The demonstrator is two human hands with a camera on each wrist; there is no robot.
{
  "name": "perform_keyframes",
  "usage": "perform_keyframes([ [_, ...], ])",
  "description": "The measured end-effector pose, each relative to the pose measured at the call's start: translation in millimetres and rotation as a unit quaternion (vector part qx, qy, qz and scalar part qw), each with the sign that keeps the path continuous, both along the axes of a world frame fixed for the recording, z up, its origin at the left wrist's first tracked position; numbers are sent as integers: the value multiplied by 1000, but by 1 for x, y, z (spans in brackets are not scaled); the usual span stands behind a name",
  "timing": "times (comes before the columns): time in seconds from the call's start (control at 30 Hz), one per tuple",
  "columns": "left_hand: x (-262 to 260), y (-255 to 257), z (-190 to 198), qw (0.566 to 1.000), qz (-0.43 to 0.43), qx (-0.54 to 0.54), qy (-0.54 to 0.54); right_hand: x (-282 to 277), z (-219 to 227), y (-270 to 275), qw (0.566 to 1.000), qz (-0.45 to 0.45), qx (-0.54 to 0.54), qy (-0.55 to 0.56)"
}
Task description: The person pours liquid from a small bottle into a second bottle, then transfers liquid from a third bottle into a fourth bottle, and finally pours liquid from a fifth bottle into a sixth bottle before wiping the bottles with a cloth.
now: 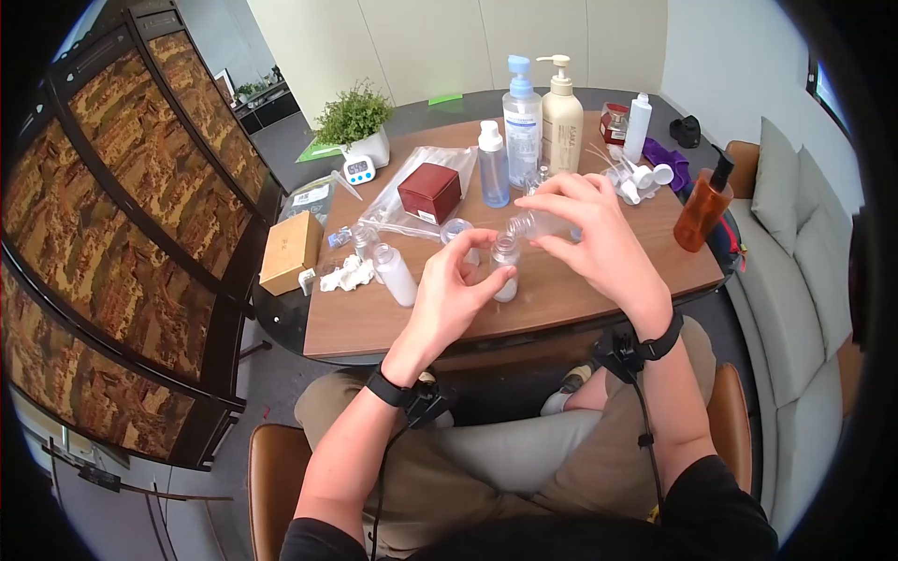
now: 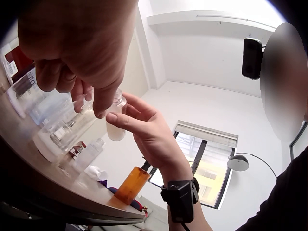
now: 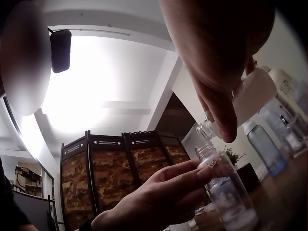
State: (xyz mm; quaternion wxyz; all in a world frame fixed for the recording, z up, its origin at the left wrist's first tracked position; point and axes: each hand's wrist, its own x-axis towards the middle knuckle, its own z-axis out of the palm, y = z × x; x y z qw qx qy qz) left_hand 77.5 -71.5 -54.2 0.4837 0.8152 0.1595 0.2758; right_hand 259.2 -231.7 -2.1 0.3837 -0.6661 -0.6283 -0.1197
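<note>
My left hand [image 1: 447, 292] pinches the neck of a small clear bottle [image 3: 231, 197], which stands upright on the table with some whitish content at its bottom. My right hand [image 1: 599, 232] grips a second small bottle [image 3: 257, 91], tipped toward the left with pale content inside. The tipped bottle's mouth is right at the open mouth of the upright one. A third small bottle [image 1: 397, 277] with milky content stands uncapped left of my left hand. Beyond the upright bottle, a small clear round container [image 1: 456, 230] is partly hidden by my left fingers.
Pump bottles, one blue [image 1: 522, 131] and one cream [image 1: 562, 126], stand behind my hands. A dark red box [image 1: 430, 193] lies on a plastic bag. White pump tops [image 1: 641, 179] and an amber bottle [image 1: 703, 210] are at the right. Crumpled tissue [image 1: 347, 274] and a cardboard box [image 1: 291, 252] lie left.
</note>
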Motion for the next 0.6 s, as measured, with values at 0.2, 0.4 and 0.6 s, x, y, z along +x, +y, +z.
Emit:
perform_keyframes([
  [0.2, -1, 0, 1, 1000, 3, 0, -2, -2, 1, 0, 999, -3, 19, -25],
  [0.4, 1, -3, 0, 1000, 8, 10, -18, -3, 2, 1, 999, -7, 23, -38],
  [0.6, 2, -1, -2, 999, 8, 18, -25, -6, 2, 1, 999, -15, 23, -42],
])
